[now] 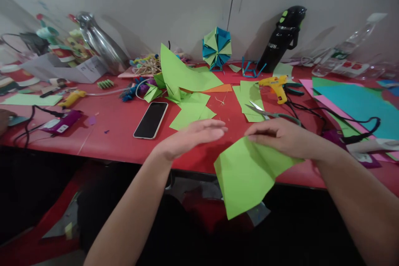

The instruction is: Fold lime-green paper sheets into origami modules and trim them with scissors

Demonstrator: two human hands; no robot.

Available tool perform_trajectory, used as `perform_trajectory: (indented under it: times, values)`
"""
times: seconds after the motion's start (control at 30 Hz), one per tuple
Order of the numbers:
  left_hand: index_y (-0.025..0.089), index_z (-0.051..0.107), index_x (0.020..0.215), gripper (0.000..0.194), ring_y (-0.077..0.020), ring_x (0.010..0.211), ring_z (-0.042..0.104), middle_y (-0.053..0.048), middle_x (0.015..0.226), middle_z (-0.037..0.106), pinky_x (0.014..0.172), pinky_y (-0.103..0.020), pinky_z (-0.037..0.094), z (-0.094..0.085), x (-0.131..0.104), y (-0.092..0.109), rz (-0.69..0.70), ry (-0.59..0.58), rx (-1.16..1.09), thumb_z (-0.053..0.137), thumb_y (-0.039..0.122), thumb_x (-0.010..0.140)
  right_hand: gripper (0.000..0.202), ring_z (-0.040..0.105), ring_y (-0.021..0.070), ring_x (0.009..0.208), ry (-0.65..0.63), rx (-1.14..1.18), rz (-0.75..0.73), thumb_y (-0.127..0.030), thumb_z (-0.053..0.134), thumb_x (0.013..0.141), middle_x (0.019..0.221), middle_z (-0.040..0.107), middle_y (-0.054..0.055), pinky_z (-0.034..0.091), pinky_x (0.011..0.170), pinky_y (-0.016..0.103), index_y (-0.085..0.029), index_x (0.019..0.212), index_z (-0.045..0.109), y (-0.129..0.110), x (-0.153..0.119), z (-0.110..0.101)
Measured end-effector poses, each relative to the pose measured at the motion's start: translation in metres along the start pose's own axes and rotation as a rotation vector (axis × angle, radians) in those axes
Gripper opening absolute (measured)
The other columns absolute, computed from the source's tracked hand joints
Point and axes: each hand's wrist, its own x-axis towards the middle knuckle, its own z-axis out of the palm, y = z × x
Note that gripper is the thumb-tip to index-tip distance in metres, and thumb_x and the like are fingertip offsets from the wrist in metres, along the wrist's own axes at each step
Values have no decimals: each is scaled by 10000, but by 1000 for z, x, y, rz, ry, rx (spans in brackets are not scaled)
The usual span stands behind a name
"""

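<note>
A light green sheet (245,181) is held in the air at the table's near edge, its lower part hanging beyond that edge. The paper is plain and matt, bent along a crease that runs down from the right hand (276,135), so one panel faces the viewer and a narrower one turns off toward three o'clock. The right fingers pinch its upper edge. The left hand (199,133), at the sheet's ten o'clock, is released, its fingers extended and holding nothing.

Taking the sheet as the clock's centre, scissors (280,115) lie at one o'clock partly over cut green pieces (245,95), with a yellow glue gun (274,86) just past them. A phone (151,120) lies at ten o'clock; more green paper (191,110) spreads between ten and eleven. Blue and pink sheets (358,95) overlap at two o'clock.

The table (109,145) is red, scattered with scraps, and meets a pale wall (174,0). Along it stand a folded blue-and-green paper ball (217,48) toward twelve o'clock, a black bottle (276,45) between twelve and one, and a steel flask (101,43) at ten.
</note>
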Motion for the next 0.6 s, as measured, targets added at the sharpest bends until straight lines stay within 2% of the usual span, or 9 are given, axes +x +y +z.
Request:
perform_trajectory:
  times: [0.03, 0.1, 0.13, 0.2, 0.27, 0.37, 0.47, 0.53, 0.6]
  values:
    - [228, 758, 1117, 414, -302, 1159, 700, -134, 1230, 745, 918, -384, 571, 9, 4, -3, -23, 27, 89, 792, 503, 808, 244, 679, 190, 764, -44, -34, -6, -476, 634, 953, 890, 779, -3, 514, 678, 322, -288, 945, 788, -4, 1, 3]
    - [203, 751, 963, 283, -212, 860, 705, -68, 948, 750, 707, -294, 535, 24, 11, -11, 2, -49, 233, 780, 449, 824, 215, 682, 185, 753, -86, -28, -20, -437, 620, 963, 877, 774, -10, 512, 664, 317, -286, 925, 767, -11, 4, 9]
    - [195, 723, 885, 242, -165, 709, 639, -20, 783, 683, 600, -262, 468, 29, 14, -15, 43, -65, 283, 786, 419, 814, 194, 689, 184, 752, -77, 2, -20, -426, 627, 958, 866, 771, -8, 515, 663, 314, -276, 917, 743, -13, 5, 12]
    - [196, 676, 826, 216, -105, 552, 471, 45, 622, 516, 497, -238, 332, 36, 18, -22, 95, -35, 310, 757, 396, 835, 167, 699, 187, 747, -3, 59, -8, -427, 679, 922, 848, 765, -1, 519, 648, 307, -260, 930, 687, -14, 7, 15]
    - [196, 674, 823, 197, -98, 547, 450, 48, 620, 505, 498, -234, 320, 38, 21, -26, 121, 31, 275, 731, 382, 856, 241, 705, 195, 751, 112, 85, 13, -441, 757, 858, 843, 757, 10, 525, 635, 303, -253, 966, 652, -12, 7, 15]
    - [192, 721, 882, 149, -141, 697, 622, -13, 790, 688, 630, -255, 474, 36, 22, -28, 141, 150, 150, 732, 337, 853, 404, 722, 231, 846, 236, 101, 30, -467, 829, 780, 916, 756, 42, 555, 667, 325, -253, 1085, 673, -8, 5, 10]
    - [187, 729, 864, 159, -161, 754, 680, -37, 857, 744, 704, -278, 533, 34, 23, -28, 135, 310, 14, 759, 340, 835, 591, 719, 285, 992, 382, 160, 90, -500, 858, 733, 1113, 745, 90, 595, 765, 400, -264, 1244, 677, -7, 4, 7]
    - [187, 726, 842, 182, -149, 734, 672, -27, 830, 738, 688, -266, 529, 32, 24, -29, 155, 412, -50, 780, 360, 824, 641, 726, 295, 993, 501, 295, 154, -486, 881, 709, 1197, 735, 108, 612, 800, 450, -264, 1274, 674, -8, 6, 9]
    - [190, 727, 844, 194, -139, 738, 664, -16, 817, 730, 685, -252, 519, 31, 26, -31, 194, 491, -106, 802, 367, 813, 591, 739, 283, 982, 511, 494, 164, -452, 887, 715, 1197, 750, 97, 623, 843, 473, -267, 1242, 695, -7, 9, 14]
